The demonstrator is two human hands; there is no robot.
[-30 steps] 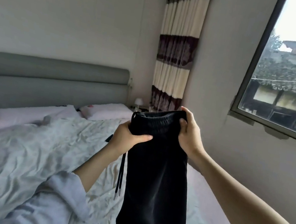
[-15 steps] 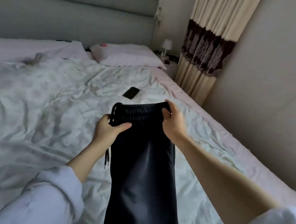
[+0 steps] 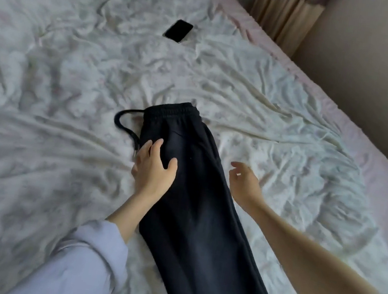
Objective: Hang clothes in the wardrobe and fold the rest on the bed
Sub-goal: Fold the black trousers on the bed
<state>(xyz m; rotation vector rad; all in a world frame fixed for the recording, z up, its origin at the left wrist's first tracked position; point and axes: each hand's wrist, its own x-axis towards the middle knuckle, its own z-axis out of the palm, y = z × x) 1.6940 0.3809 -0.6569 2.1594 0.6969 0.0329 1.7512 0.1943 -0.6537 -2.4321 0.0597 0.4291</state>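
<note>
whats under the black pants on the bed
The black drawstring pants lie flat on the wrinkled white bedsheet, the only thing seen beneath them. The left hand rests on their edge. Anything between fabric and sheet is covered.

The black trousers (image 3: 195, 198) are lying lengthwise down the middle of the bed (image 3: 35, 147), taking up that strip. Their drawstring (image 3: 125, 123) is looping out on the left, just beside the left hand (image 3: 152, 168). A phone (image 3: 178, 30) is lying further up, well apart. Rumpled sheet is spreading open on both sides. A wall (image 3: 379, 61) and curtain (image 3: 283, 11) are closing off the right.
</note>
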